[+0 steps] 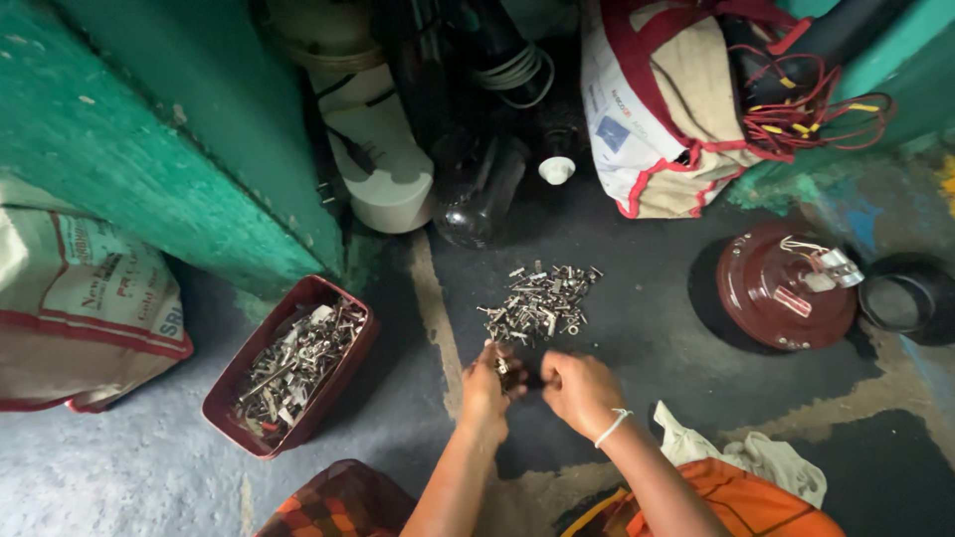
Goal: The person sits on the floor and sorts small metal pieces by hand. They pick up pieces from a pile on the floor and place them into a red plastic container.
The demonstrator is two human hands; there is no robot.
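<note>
A loose pile of small metal screws and bolts [542,301] lies on the dark floor in front of me. My left hand [487,383] is at the pile's near edge, its fingers closed on several small metal pieces. My right hand [577,388], with a white band at the wrist, is right beside it, fingers curled toward the same pieces. To the left stands a dark red rectangular tub [343,373] full of mixed metal hardware.
A green painted wall [159,149] rises at the left with a printed sack [80,308] beside it. Farther back are a white cylinder [383,174], a dark jar [477,194] and a cloth bag with red wires [696,109]. A maroon round fan housing [771,298] and black ring [910,298] lie right.
</note>
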